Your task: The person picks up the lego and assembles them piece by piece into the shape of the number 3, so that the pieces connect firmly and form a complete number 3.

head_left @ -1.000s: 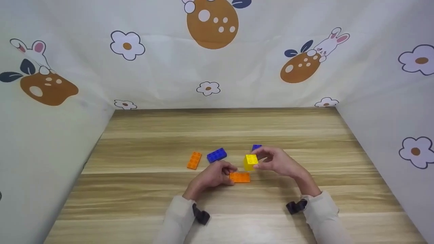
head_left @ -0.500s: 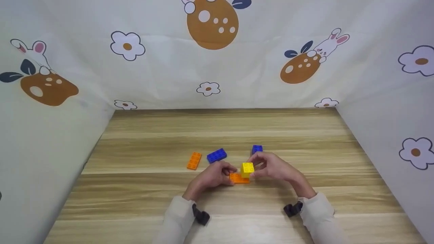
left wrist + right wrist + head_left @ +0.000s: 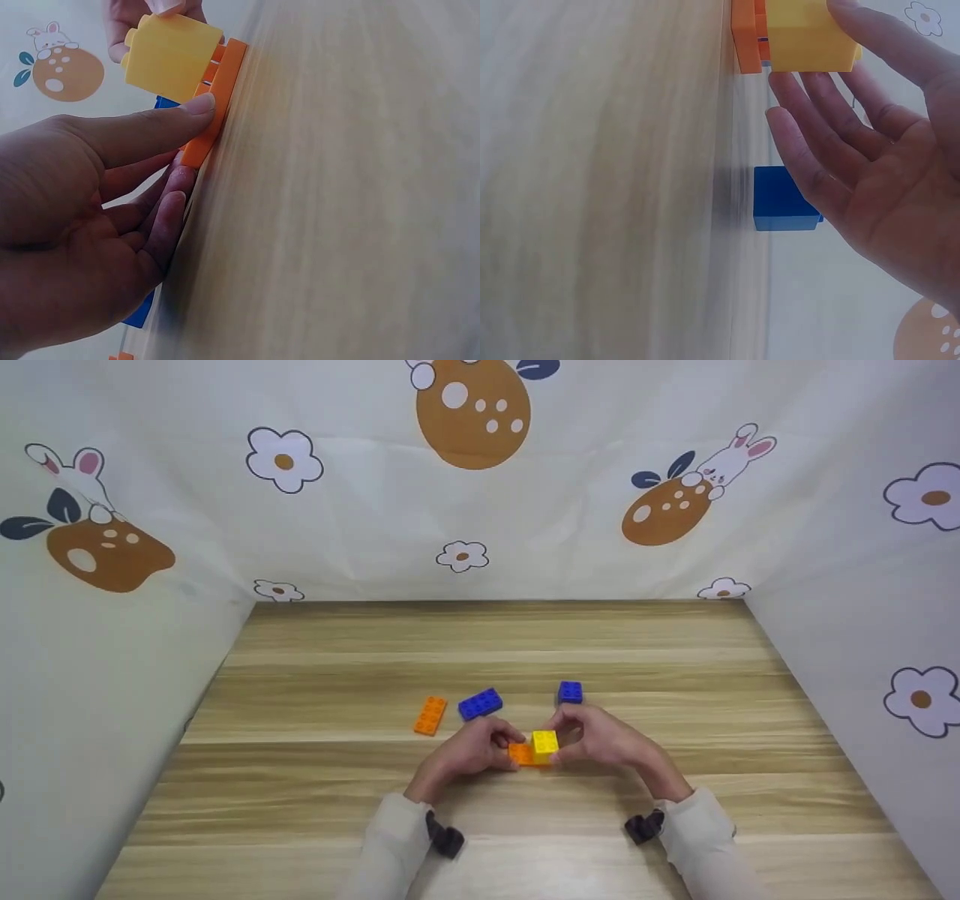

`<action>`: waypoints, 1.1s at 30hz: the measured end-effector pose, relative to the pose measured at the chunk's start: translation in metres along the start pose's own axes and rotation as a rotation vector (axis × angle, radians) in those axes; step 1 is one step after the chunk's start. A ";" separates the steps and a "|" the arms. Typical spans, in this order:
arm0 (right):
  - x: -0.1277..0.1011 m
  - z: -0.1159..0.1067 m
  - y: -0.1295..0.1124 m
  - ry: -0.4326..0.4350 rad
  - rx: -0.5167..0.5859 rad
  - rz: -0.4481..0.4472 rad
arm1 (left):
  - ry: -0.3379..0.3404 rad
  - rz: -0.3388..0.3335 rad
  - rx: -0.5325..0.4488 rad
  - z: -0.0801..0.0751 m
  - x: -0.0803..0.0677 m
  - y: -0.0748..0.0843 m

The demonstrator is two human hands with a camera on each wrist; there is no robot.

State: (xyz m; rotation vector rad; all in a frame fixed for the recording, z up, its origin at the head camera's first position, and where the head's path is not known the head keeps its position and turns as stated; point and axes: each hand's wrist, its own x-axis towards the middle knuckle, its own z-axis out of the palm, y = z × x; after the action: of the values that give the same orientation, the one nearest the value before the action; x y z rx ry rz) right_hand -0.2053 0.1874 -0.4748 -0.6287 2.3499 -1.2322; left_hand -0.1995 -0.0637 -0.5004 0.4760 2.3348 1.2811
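A flat orange brick (image 3: 519,754) lies on the table, and my left hand (image 3: 474,746) pinches its left end between thumb and fingers. Over the right end of that brick my right hand (image 3: 604,739) holds a yellow brick (image 3: 545,743) by its sides. In the left wrist view the yellow brick (image 3: 172,56) stands right at the studs of the orange brick (image 3: 217,105), slightly tilted, with a thin gap showing. The thumb of my right hand (image 3: 885,157) lies along the yellow brick (image 3: 810,37) in the right wrist view.
Beyond my hands lie a second flat orange brick (image 3: 430,715), a flat blue brick (image 3: 480,704) and a small blue brick (image 3: 570,691), the last just behind my right hand. A patterned cloth (image 3: 360,540) walls the wooden table (image 3: 337,660) at the back and sides.
My right hand has brought the yellow brick down and left onto the right end of the flat orange brick. The left hand has stayed in place, and the small blue brick shows more fully.
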 end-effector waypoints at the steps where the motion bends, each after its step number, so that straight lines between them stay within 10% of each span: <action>1: 0.000 0.000 0.000 -0.001 0.001 0.001 | -0.001 -0.002 -0.001 0.000 0.000 0.000; 33: 0.001 0.002 -0.004 0.005 0.179 0.088 | 0.011 -0.046 -0.021 0.002 0.002 0.000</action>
State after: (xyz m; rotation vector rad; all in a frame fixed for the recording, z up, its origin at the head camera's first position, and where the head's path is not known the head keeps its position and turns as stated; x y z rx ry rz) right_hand -0.2040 0.1835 -0.4723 -0.4600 2.2144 -1.3851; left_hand -0.2002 -0.0610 -0.5020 0.4074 2.3256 1.2895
